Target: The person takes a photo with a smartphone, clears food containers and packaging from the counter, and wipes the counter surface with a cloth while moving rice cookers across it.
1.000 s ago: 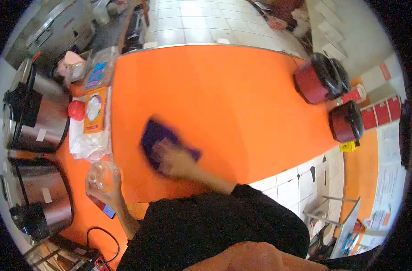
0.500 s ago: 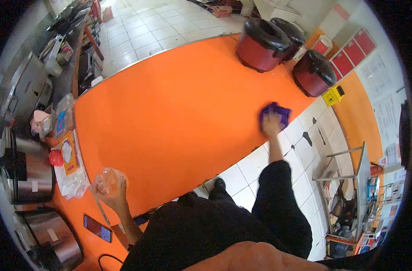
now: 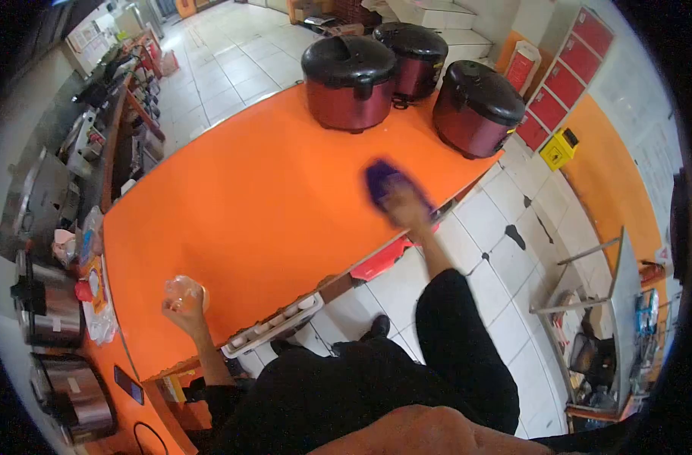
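My right hand [image 3: 405,208] is on a purple cloth [image 3: 382,180], pressing it against the orange tabletop [image 3: 247,205] near the table's near right edge. The hand and cloth are smeared by motion. At the left, my left hand [image 3: 185,317] is closed around a clear plastic bottle [image 3: 185,290], held over the near left part of the table. The bottle looks see-through, and my fingers hide part of it.
Dark red rice cookers with black lids, one a large cooker [image 3: 350,95], stand at the table's far right. Steel cookers [image 3: 58,303] and a phone [image 3: 129,384] are at the left. A metal rack [image 3: 615,303] stands on the right, by a yellow sign [image 3: 560,149].
My right hand has swept the purple cloth left across the table. The view has shifted, so the red cookers appear further left. My left hand still holds the bottle.
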Demonstrator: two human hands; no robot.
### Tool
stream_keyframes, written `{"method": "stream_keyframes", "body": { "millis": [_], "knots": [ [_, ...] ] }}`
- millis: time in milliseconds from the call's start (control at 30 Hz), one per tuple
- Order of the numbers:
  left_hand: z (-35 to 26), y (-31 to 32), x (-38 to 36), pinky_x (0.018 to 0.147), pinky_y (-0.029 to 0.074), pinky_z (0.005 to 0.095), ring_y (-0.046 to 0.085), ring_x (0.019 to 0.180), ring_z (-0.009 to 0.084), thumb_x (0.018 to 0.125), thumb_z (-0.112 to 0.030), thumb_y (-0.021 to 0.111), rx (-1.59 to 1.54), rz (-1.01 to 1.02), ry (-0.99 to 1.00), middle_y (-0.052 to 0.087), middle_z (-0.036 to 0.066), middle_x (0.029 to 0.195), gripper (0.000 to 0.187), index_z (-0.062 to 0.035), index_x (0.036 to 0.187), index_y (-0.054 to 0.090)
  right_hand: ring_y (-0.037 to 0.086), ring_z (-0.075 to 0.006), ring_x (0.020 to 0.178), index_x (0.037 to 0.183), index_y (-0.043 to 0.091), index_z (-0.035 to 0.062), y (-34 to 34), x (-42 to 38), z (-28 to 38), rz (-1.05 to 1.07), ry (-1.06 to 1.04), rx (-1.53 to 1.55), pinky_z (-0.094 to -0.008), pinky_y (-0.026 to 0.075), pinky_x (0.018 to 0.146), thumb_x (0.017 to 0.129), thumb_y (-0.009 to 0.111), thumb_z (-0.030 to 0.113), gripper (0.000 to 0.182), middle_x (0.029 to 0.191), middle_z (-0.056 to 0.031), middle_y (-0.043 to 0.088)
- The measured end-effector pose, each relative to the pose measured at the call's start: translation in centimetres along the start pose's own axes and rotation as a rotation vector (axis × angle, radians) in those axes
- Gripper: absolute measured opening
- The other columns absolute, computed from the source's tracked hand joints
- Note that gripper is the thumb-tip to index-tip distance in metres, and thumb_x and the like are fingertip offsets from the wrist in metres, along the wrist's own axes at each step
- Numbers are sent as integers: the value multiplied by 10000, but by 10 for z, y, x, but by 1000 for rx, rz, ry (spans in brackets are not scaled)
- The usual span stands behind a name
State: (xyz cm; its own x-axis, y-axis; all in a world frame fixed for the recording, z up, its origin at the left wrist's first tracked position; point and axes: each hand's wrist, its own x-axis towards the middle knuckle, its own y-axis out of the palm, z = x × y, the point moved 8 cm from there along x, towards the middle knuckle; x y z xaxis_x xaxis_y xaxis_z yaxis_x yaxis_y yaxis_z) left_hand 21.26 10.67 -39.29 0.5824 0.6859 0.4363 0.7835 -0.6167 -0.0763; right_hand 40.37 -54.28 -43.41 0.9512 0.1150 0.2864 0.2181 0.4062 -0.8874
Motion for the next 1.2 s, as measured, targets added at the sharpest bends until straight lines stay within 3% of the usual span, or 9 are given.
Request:
{"method": "stream_keyframes", "body": {
  "millis": [67, 167, 300, 333, 400, 600, 767, 933, 1200],
  "knots": [
    [-20, 15, -17, 849, 444, 399, 460, 1024, 244, 661, -236, 849, 266, -48, 147, 445, 128, 1139, 717, -24, 1185, 407, 303, -347, 1359, 1351, 478, 118, -81, -6, -110, -72, 411, -172, -508, 186, 1123, 933, 406, 416, 518, 1431, -163, 401],
    [-18, 35, -28, 871, 450, 408, 461, 1068, 258, 676, -228, 838, 344, -43, 111, 426, 125, 1186, 701, -46, 1196, 405, 305, -387, 1352, 1372, 453, 150, -75, -10, -146, -166, 358, -336, -625, 185, 1070, 918, 405, 480, 563, 1399, -163, 442],
    [-36, 50, -44, 933, 424, 393, 473, 1067, 279, 608, -311, 881, 321, -147, 19, 473, 156, 1149, 830, 18, 1213, 419, 325, -389, 1338, 1377, 438, 140, -21, -30, 2, -90, -57, -262, -617, 218, 1063, 884, 466, 433, 574, 1408, -173, 422],
    [-46, 49, -49, 936, 425, 394, 475, 1078, 285, 607, -312, 881, 499, -245, -14, 475, 163, 1159, 836, 18, 1222, 421, 311, -379, 1348, 1391, 418, 146, -41, -26, 59, 268, -35, -132, -603, 215, 1074, 884, 457, 448, 591, 1422, -179, 399],
    [-74, 52, -65, 942, 428, 397, 480, 1100, 298, 606, -314, 881, 851, -445, -89, 479, 178, 1177, 849, 19, 1240, 424, 220, -320, 1404, 1420, 385, 195, -9, -43, 103, 236, -247, 35, -568, 127, 1120, 901, 412, 508, 607, 1483, -111, 336],
    [-230, 231, -68, 1053, 315, 440, 441, 1186, 330, 691, -251, 830, 609, -100, 447, 462, 186, 1264, 780, 21, 1287, 406, 193, -283, 1412, 1384, 444, 209, -12, 57, 48, 239, -251, -26, -566, 81, 1127, 908, 382, 516, 569, 1530, -42, 253],
    [-339, 450, -34, 1040, 336, 450, 438, 1216, 342, 682, -247, 834, 34, 320, 743, 473, 183, 1291, 695, 0, 1219, 468, 136, -270, 1435, 1460, 310, 194, -54, 92, -114, -5, 391, -154, -543, 73, 1133, 919, 367, 510, 629, 1548, -46, 208],
    [-376, 622, -25, 1027, 318, 456, 438, 1210, 359, 624, -556, 783, 304, 520, 649, 489, 214, 1247, 986, 21, 1313, 381, 102, -266, 1442, 1464, 298, 156, -49, 105, -129, -15, 499, -200, -544, 46, 1134, 931, 336, 507, 639, 1549, -74, 196],
    [-337, 676, -7, 1023, 323, 472, 460, 1198, 356, 486, -663, 797, 579, 638, 443, 499, 224, 1242, 1174, 22, 1337, 370, 118, -278, 1436, 1455, 309, 128, -1, 150, -24, 212, 50, -44, -516, 57, 1142, 932, 368, 479, 632, 1546, -95, 191]
  ]
}}
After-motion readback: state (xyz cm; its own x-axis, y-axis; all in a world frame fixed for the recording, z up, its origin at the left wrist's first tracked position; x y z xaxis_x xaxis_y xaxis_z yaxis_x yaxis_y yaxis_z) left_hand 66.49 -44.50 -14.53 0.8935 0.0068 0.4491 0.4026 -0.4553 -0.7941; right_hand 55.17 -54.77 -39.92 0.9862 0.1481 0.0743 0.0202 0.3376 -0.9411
